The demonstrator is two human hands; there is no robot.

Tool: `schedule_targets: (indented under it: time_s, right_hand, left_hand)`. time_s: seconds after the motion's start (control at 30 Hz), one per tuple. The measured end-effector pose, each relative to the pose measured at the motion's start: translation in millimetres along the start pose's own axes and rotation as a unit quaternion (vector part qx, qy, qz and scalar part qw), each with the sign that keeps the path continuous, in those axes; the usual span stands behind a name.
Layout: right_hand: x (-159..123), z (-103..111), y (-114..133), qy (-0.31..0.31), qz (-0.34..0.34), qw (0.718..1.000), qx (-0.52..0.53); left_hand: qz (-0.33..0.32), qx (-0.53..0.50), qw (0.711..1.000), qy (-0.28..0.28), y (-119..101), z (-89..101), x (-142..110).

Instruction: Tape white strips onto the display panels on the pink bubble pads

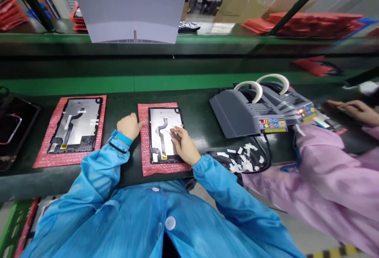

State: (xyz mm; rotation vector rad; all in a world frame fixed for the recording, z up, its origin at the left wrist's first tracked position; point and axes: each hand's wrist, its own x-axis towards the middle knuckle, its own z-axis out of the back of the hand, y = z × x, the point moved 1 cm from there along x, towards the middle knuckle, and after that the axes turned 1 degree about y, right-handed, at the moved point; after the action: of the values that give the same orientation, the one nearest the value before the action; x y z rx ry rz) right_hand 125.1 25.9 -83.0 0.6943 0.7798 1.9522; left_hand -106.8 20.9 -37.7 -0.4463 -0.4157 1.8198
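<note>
A tablet screen panel (155,137) with a silver back lies on a red bubble-wrap bag (145,151) in front of me. Down its middle runs a dark ribbon cable (162,139) with a yellow end. My left hand (129,126) is at the bag's left edge, fingers curled and thumb pointing right; whatever it may hold is hidden. Over the panel's right side is my right hand (185,145), its index finger and thumb apart above the silver surface. A thin pale sliver shows by its fingertips, too small to name.
A second panel (78,121) lies on another red bag (41,157) to the left. Two grey machines (237,112) stand right, beside scattered white scraps (244,159). A co-worker's pink sleeve (322,147) and hand (359,112) are farther right. A white light housing (133,9) hangs ahead.
</note>
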Motion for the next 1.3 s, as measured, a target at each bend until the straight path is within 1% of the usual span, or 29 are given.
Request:
schedule_targets:
  time_s: [0.03,0.07,0.1,0.13,0.17,0.2,0.23,0.3,0.37,0.5,0.63,0.77,0.87,1.0,1.1,1.2,1.3]
  right_hand:
    - [5,4,0,-0.001,-0.011,1.000,0.009]
    - [12,10,1,-0.005,-0.028,1.000,0.014]
    - [21,18,2,-0.009,-0.049,0.999,0.013]
    - [31,25,4,-0.009,-0.071,0.997,0.005]
    - [41,31,6,-0.002,-0.093,0.996,-0.010]
    - [51,36,8,0.014,-0.112,0.993,-0.026]
    - [60,39,10,0.037,-0.128,0.990,-0.041]
    - [74,38,14,0.081,-0.154,0.983,-0.063]
    - [82,32,16,0.104,-0.165,0.977,-0.084]
    - [89,16,17,0.120,-0.153,0.969,-0.154]
    - [93,9,20,0.140,-0.135,0.955,-0.223]
    - [96,8,23,0.151,-0.131,0.945,-0.259]
    - [96,6,25,0.152,-0.133,0.939,-0.278]
    - [96,5,28,0.153,-0.145,0.936,-0.283]
    - [95,5,32,0.158,-0.154,0.933,-0.283]
    - [95,6,36,0.159,-0.167,0.930,-0.288]
    - [96,7,39,0.155,-0.197,0.922,-0.294]
  left_hand:
    - [-0.046,0.054,0.997,-0.041,-2,4.5,2]
    - [-0.118,0.082,0.988,-0.049,-7,5.7,5]
    - [-0.204,0.090,0.974,-0.026,-12,3.5,9]
    - [-0.288,0.084,0.954,0.015,-17,-1.3,12]
    - [-0.353,0.067,0.932,0.058,-21,-7.7,16]
    - [-0.394,0.045,0.913,0.092,-24,-14.9,20]
    - [-0.415,0.021,0.903,0.114,-25,-21.9,24]
    - [-0.420,-0.013,0.898,0.131,-23,-33.4,32]
    - [-0.417,-0.020,0.898,0.137,-18,-40.0,37]
    - [-0.411,-0.002,0.900,0.145,-10,-41.6,40]
    - [-0.411,0.011,0.900,0.149,-10,-41.2,41]
    - [-0.413,0.016,0.897,0.155,-10,-42.4,41]
    - [-0.406,0.003,0.901,0.155,-11,-42.0,40]
    - [-0.384,-0.002,0.911,0.154,-13,-40.3,39]
    - [-0.383,0.002,0.910,0.160,-13,-39.6,38]
    - [-0.389,-0.001,0.907,0.161,-13,-39.7,38]
    - [-0.397,-0.006,0.904,0.159,-11,-40.1,39]
